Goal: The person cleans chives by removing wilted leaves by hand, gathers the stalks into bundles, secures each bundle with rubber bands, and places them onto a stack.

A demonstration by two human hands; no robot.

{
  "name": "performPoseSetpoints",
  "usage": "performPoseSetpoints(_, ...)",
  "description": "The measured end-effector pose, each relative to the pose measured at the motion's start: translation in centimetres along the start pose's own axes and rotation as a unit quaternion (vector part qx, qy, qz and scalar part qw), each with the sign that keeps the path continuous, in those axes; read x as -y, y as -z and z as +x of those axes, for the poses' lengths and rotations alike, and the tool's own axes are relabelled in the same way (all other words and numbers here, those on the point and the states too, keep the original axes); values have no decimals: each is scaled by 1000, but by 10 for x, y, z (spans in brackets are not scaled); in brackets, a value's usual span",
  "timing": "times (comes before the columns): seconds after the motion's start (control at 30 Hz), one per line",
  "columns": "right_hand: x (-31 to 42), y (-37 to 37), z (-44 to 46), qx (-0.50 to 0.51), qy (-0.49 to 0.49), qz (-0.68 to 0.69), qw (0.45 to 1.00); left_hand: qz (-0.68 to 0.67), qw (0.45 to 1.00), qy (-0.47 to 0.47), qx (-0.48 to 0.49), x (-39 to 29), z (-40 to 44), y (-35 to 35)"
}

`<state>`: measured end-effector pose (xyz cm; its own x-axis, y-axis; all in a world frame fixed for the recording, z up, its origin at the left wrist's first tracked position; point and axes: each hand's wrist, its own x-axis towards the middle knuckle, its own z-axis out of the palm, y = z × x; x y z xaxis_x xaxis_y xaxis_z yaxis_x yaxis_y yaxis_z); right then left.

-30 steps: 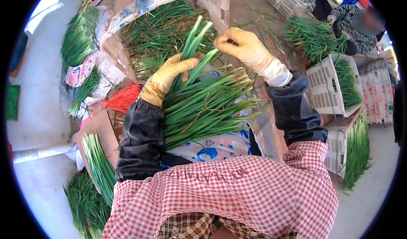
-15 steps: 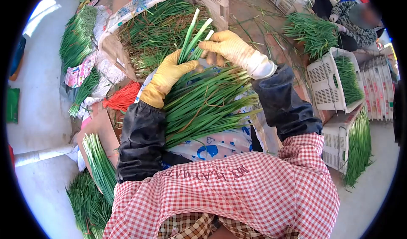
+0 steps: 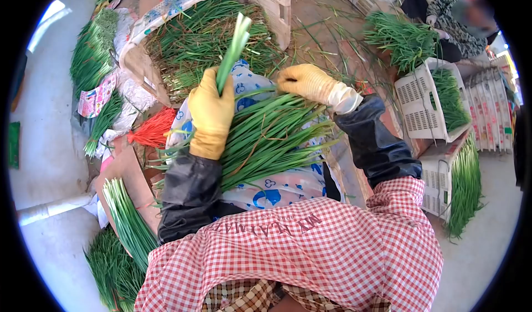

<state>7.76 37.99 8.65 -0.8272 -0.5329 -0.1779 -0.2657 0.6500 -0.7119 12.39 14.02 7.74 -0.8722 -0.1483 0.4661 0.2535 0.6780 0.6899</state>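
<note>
The right hand (image 3: 293, 84) has left the chive-like stalks (image 3: 235, 47); the left hand (image 3: 211, 115) alone grips them, leaning above it. Right fingers curl beside the leafy pile (image 3: 271, 137); pinching anything, I cannot tell.

Single head-worn view, wide, facing forward and down, close above green stalks (image 3: 271, 140).
</note>
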Motion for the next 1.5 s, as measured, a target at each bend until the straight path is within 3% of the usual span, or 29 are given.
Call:
performPoseSetpoints(0.07,8,-1,1,-84,-66,46,993,91,991,-97,-13,-2,-14,-2)
performPoseSetpoints(0.1,-1,-3,3,-83,-71,48,993,90,991,-96,-8,-4,-18,-4)
performPoseSetpoints(0.17,-24,-12,11,-214,-63,73,972,135,982,-129,39,-5,-25,-7)
performPoseSetpoints(0.23,-44,-5,14,-242,-74,45,966,135,982,-128,41,1,-29,-13)
performPoseSetpoints(0.27,-59,0,16,-258,-90,232,934,118,985,-116,48,5,-29,-16)
performPoseSetpoints(0.3,-75,5,15,-266,-101,410,867,100,988,-106,54,7,-30,-17)
performPoseSetpoints(0.33,-78,14,10,-317,-143,401,848,99,988,-108,53,9,-30,-17)
performPoseSetpoints(0.4,-110,28,3,-401,-151,501,752,130,988,-49,69,10,-31,-18)
performPoseSetpoints(0.43,-124,44,-1,-409,-236,488,734,127,988,-51,67,13,-30,-20)
performPoseSetpoints(0.47,-157,53,-7,-428,-176,574,676,89,995,-29,46,18,-29,-20)
performPoseSetpoints(0.53,-204,77,-22,-492,-182,617,586,25,999,28,19,31,-27,-21)
performPoseSetpoints(0.57,-245,92,-41,-429,-243,530,690,24,999,30,20,37,-25,-22)
performPoseSetpoints(0.6,-288,95,-49,-388,-358,188,828,-42,996,73,18,42,-23,-22)
performPoseSetpoints(0.63,-282,92,-55,-350,-385,-3,854,-108,987,116,15,46,-21,-23)
performPoseSetpoints(0.67,-276,88,-60,-312,-412,-199,833,-147,978,146,33,43,-16,-20)
performPoseSetpoints(0.7,-213,76,-65,-336,-401,-218,824,-148,978,147,30,44,-12,-19)
performPoseSetpoints(0.73,-166,71,-60,-321,-335,-149,873,-154,975,155,40,45,-8,-19)
performPoseSetpoints(0.8,-109,50,-47,-278,-68,44,957,-185,961,190,72,38,-3,-13)
performPoseSetpoints(0.83,-70,40,-44,-206,-28,66,976,-182,962,191,75,36,-1,-10)
performPoseSetpoints(0.9,-23,25,-38,-116,133,-129,976,-203,952,203,103,30,5,-6)
performPoseSetpoints(0.93,-16,18,-30,-96,130,-184,970,-201,953,201,105,24,9,1)
performPoseSetpoints(1.0,-6,13,-20,-77,128,-239,959,-274,905,266,188,10,17,22)
performPoseSetpoints(1.07,8,19,-11,-209,217,-247,921,-330,856,293,269,15,18,37)
performPoseSetpoints(1.17,46,30,-6,-285,263,-309,868,-347,847,237,326,8,21,53)
performPoseSetpoints(1.23,57,30,0,-304,284,-314,853,-357,813,267,376,5,18,59)
performPoseSetpoints(1.3,64,29,4,-321,239,-335,853,-379,807,264,368,3,14,57)
performPoseSetpoints(1.37,62,26,8,-362,237,-348,831,-447,773,319,318,10,9,48)
performPoseSetpoints(1.43,51,20,10,-454,67,-133,878,-414,806,261,333,17,10,49)
performPoseSetpoints(1.5,40,19,12,-487,104,-112,860,-410,815,267,311,16,8,47)
